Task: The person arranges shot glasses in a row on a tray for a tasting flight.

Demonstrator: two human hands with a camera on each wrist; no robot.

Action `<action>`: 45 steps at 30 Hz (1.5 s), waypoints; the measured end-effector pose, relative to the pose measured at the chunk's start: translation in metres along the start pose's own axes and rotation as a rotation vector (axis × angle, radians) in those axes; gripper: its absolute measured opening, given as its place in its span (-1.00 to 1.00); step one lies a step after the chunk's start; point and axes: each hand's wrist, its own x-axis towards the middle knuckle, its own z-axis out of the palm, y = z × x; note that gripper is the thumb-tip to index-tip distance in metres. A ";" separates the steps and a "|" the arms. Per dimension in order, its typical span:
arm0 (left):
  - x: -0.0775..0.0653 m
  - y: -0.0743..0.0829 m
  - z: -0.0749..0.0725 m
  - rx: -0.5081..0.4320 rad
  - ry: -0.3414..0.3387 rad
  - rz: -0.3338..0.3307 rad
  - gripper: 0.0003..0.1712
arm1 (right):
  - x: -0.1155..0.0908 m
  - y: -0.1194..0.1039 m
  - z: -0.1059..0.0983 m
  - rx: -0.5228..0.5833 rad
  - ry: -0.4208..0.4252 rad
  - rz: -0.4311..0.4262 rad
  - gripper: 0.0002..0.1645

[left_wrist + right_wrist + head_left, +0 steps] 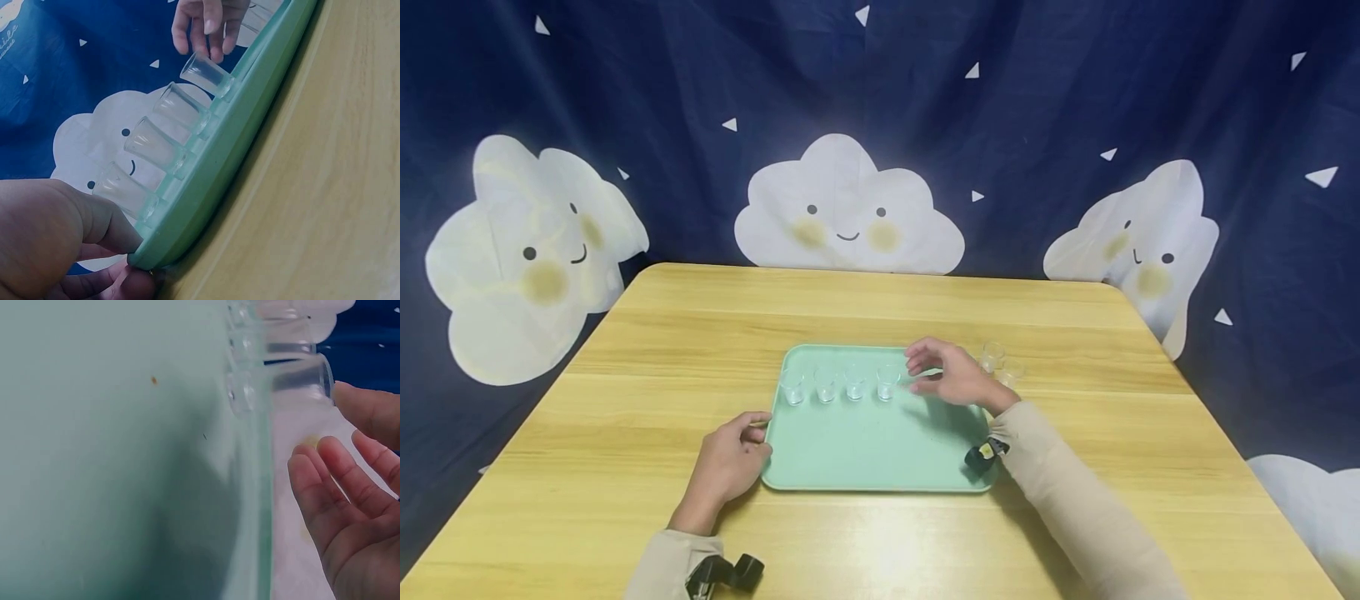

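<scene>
A mint-green tray (872, 454) lies on the table, with several small clear cups standing upright in a row along its far side. My left hand (730, 458) is at the tray's left edge; in the left wrist view its thumb (109, 228) is on the rim and its fingers are below, pinching it. My right hand (951, 375) hovers over the tray's far right part, beside the rightmost cup (887, 385). Its fingers are spread and loosely bent, holding nothing. In the right wrist view a fingertip is close to that cup's rim (328, 378); contact cannot be told.
More clear cups (992, 357) stand on the wooden table (1075, 333) off the tray's right side, partly behind my right hand. A dark blue curtain (685, 67) with cloud faces hangs behind the table. Small dark specks (154, 380) mark the tray.
</scene>
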 end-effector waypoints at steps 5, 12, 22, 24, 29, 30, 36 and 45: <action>0.000 -0.001 0.000 0.003 0.006 0.002 -0.52 | -0.012 0.003 -0.014 0.050 0.038 -0.031 -0.42; 0.000 -0.001 0.002 -0.004 0.009 0.003 -0.53 | -0.036 0.006 -0.037 0.059 0.151 -0.079 -0.44; 0.001 -0.001 0.001 -0.002 0.014 0.004 -0.52 | -0.062 0.010 -0.068 0.045 0.303 -0.101 -0.42; 0.002 -0.001 0.001 -0.003 0.014 0.004 -0.52 | -0.067 0.011 -0.073 0.026 0.328 -0.110 -0.40; 0.002 -0.002 0.002 -0.004 0.016 0.007 -0.52 | -0.078 0.020 -0.084 -0.004 0.384 -0.109 -0.38; 0.002 -0.002 0.002 -0.004 0.016 0.008 -0.52 | -0.079 0.022 -0.086 -0.010 0.392 -0.102 -0.38; 0.001 -0.002 0.001 -0.014 0.005 0.003 -0.52 | -0.084 0.033 -0.092 -0.056 0.391 -0.039 -0.37; 0.000 0.000 0.001 -0.014 0.010 0.000 -0.53 | -0.085 0.048 -0.090 -0.136 0.337 0.061 -0.34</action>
